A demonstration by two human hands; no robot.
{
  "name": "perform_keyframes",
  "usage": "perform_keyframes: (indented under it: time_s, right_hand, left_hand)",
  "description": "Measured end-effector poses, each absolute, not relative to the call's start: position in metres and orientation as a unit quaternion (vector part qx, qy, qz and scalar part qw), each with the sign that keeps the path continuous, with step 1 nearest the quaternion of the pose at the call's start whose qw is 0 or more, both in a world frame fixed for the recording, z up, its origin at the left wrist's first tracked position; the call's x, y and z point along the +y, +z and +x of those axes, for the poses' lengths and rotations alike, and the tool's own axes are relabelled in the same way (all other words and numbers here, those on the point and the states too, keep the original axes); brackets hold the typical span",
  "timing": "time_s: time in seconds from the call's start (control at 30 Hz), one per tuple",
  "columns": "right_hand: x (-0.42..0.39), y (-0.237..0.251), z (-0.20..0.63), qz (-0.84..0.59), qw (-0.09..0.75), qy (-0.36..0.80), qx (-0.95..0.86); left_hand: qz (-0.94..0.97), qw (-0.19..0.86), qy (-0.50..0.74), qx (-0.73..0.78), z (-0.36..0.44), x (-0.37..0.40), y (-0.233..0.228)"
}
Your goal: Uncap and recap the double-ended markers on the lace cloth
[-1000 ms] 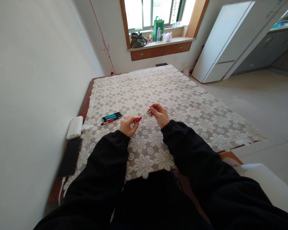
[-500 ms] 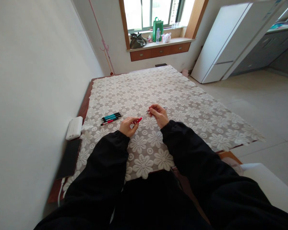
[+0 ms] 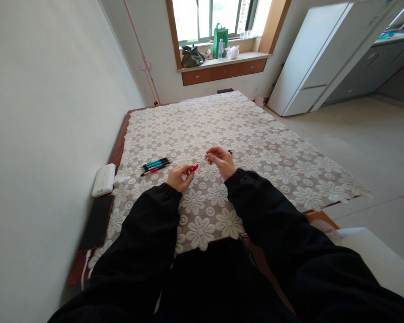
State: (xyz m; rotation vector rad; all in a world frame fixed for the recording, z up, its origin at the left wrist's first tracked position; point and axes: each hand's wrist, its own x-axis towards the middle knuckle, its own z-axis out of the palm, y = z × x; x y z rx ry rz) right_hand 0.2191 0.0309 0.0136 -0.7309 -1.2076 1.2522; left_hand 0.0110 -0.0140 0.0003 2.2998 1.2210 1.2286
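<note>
Above the table (image 3: pixel 256 134), our left hand (image 3: pixel 178 176) is clamped on the red pen barrel (image 3: pixel 195 167); our right hand (image 3: pixel 222 160) pinches its thin refill (image 3: pixel 204 159). We should keep both parts coaxial, feeding gently.
</note>
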Motion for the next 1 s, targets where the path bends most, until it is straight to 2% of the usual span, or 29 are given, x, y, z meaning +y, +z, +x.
perform_keyframes:
  time_s: [0.2, 0.33, 0.57, 0.73, 0.87, 1.0]
  right_hand:
    - [0.030, 0.011, 0.219, -0.323, 0.549, 0.501, -0.586]
    - [0.029, 0.008, 0.216, -0.313, 0.508, 0.522, -0.610]
    - [0.025, 0.009, 0.214, -0.323, 0.494, 0.500, -0.634]
    - [0.018, 0.007, 0.213, -0.340, 0.487, 0.362, -0.719]
    - [0.018, -0.001, 0.211, -0.321, 0.394, 0.233, -0.829]
    - [0.017, -0.005, 0.209, -0.271, 0.321, 0.191, -0.887]
  left_hand:
    - [0.796, 0.132, 0.414, 0.422, 0.011, -0.014, 0.001]
    - [0.803, 0.125, 0.404, 0.419, 0.011, -0.014, 0.001]
    - [0.793, 0.143, 0.410, 0.426, 0.012, -0.015, 0.000]
    - [0.747, 0.159, 0.468, 0.445, 0.012, -0.015, 0.003]
    - [0.716, 0.141, 0.495, 0.472, 0.012, -0.014, 0.006]
    - [0.694, 0.127, 0.512, 0.491, 0.012, -0.015, 0.010]
